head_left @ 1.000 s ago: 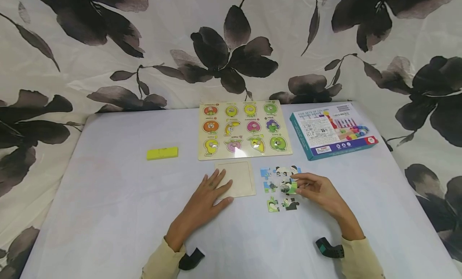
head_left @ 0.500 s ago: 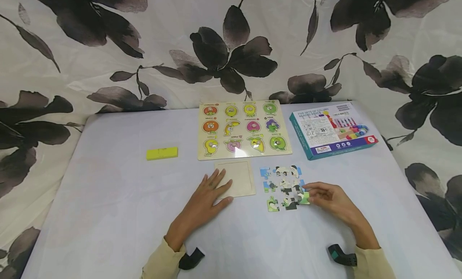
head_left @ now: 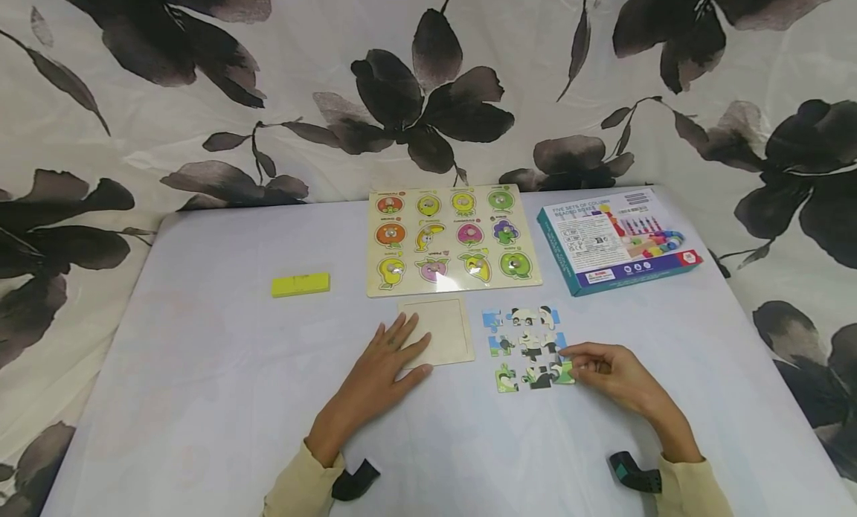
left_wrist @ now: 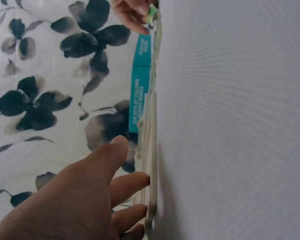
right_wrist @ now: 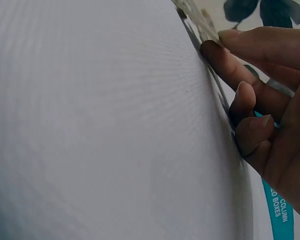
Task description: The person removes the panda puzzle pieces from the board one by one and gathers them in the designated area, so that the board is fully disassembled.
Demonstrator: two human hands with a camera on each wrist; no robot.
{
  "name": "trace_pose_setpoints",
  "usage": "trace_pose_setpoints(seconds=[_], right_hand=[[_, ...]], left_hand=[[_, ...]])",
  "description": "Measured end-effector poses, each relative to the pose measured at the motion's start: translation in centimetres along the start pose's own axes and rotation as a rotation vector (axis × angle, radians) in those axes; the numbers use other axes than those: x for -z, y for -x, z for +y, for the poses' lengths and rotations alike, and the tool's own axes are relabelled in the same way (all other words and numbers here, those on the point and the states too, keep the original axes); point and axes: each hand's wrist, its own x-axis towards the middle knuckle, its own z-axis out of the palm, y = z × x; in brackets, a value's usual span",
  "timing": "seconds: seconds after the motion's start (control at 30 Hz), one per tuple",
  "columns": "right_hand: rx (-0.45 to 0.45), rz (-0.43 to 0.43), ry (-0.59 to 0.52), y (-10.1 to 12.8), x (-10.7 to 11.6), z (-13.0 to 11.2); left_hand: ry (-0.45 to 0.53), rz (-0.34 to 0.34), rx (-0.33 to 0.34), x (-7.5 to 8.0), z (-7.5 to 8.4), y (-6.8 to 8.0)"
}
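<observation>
Currently the right hand (head_left: 612, 372) sits at the right edge of the loose panda puzzle pieces (head_left: 525, 348), fingers curled, thumb and fingertips pinching the green piece (head_left: 565, 371) at the bottom-right corner of the cluster. That piece lies on the bench (head_left: 201, 398), touching the neighbouring black-and-white piece. In the right wrist view the fingertips (right_wrist: 225, 55) press down at the bench surface along the edge of the pieces; grip is clamped on the piece.

Left hand (head_left: 382, 372) lies flat, fingers straight and spread, grip apart, fingertips resting on the lower-left corner of the empty wooden puzzle tray (head_left: 438, 331). Left wrist view confirms it: fingers (left_wrist: 125, 185) lie against the tray's edge (left_wrist: 152, 165), holding nothing.

Tray is just left of the piece cluster, not touching it. Pieces are laid in a rough three-by-three grid, panda face row at the top, green pieces along the bottom.

Behind them: fruit peg board (head_left: 451, 238) just beyond the tray, teal box (head_left: 616, 242) to its right, yellow block (head_left: 300, 284) well off to the left. Floral cloth (head_left: 428, 78) hangs behind the bench. Both wrists carry black straps over pale yellow sleeves.
</observation>
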Motion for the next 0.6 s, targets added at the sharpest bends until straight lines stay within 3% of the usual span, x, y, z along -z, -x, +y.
trace_pose_setpoints(seconds=[0.6], right_hand=[[0.043,0.021,0.064,-0.09,0.11,0.10]], left_hand=[[0.003,0.004,0.008,0.00,0.02,0.05]])
